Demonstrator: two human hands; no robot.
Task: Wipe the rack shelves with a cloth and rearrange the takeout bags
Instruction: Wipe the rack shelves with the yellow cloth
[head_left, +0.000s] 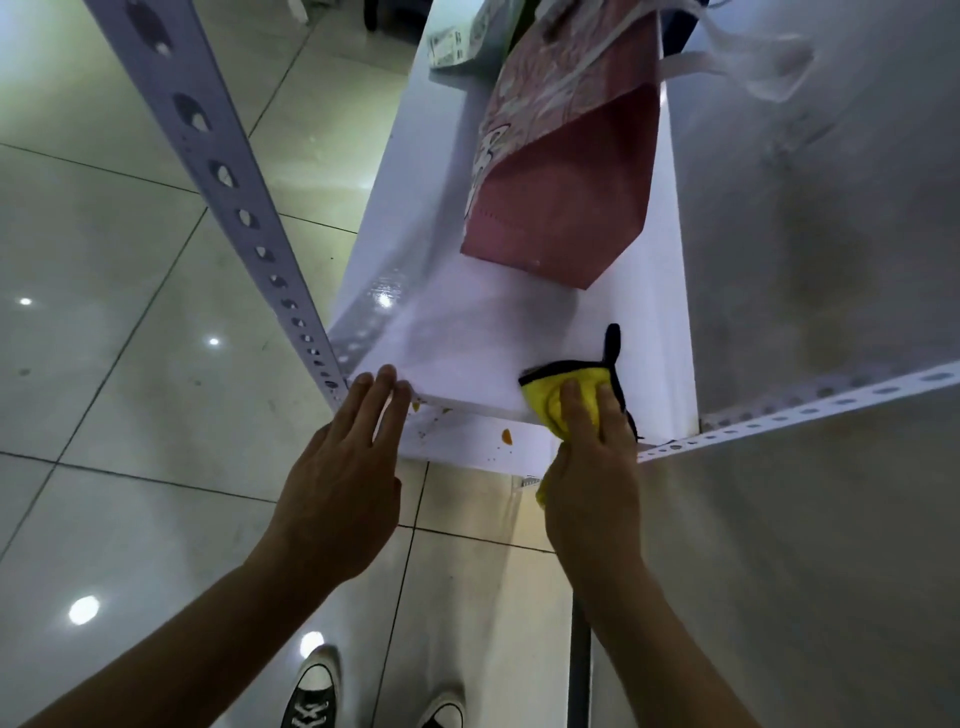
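Observation:
A white rack shelf (457, 332) runs away from me. A pink takeout bag (561, 192) with white handles lies on it, further back. My right hand (592, 467) presses a yellow cloth (545, 397) with black trim onto the shelf's near right corner. My left hand (343, 478) rests flat with its fingertips on the near left edge of the shelf, holding nothing. Small orange specks (505, 437) mark the shelf's front lip.
A perforated white upright (223, 176) rises at the left and a perforated rail (800, 410) runs off to the right. A white bag with a label (457, 41) lies at the shelf's far end. A grey wall (831, 208) is on the right, tiled floor (104, 364) on the left.

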